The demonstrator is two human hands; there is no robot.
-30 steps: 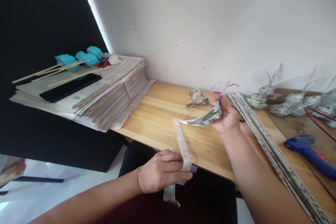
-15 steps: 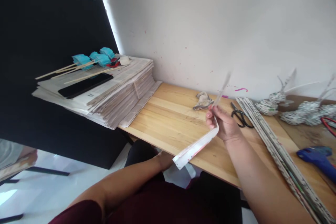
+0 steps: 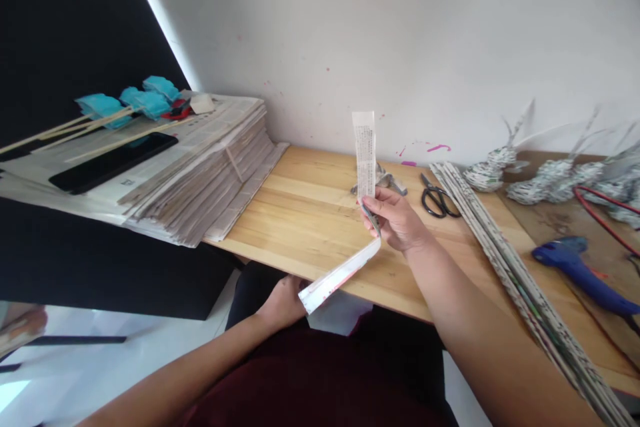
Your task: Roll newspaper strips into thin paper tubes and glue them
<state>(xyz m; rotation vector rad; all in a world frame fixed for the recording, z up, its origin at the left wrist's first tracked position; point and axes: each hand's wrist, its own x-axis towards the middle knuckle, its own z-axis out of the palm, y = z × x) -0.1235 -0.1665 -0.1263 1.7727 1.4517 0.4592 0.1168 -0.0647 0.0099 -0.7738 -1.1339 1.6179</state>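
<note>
My right hand (image 3: 395, 217) pinches a strip of newspaper (image 3: 367, 153) between thumb and fingers, above the wooden table. Its printed end stands upright. From under the same fingers a white length of paper (image 3: 340, 277) with red marks slants down to the lower left; whether the two are one bent strip I cannot tell. My left hand (image 3: 285, 303) rests low by my lap at the table's front edge, near the white paper's lower end, its fingers mostly hidden. Behind the upright strip lies a crumpled greyish cloth (image 3: 390, 180). Black-handled scissors (image 3: 437, 201) lie right of my right hand.
On the left stands a tall newspaper stack (image 3: 220, 173) bearing a phone (image 3: 115, 160) and blue pieces on sticks (image 3: 145, 101). Long rolled paper sticks (image 3: 510, 280) run along the right, beside a blue glue gun (image 3: 585, 273) and woven paper shapes (image 3: 485, 173).
The view has shifted right. My right hand has turned the strip so its printed face shows. My left hand has come up slightly at the table edge, nearer the white paper's end.
</note>
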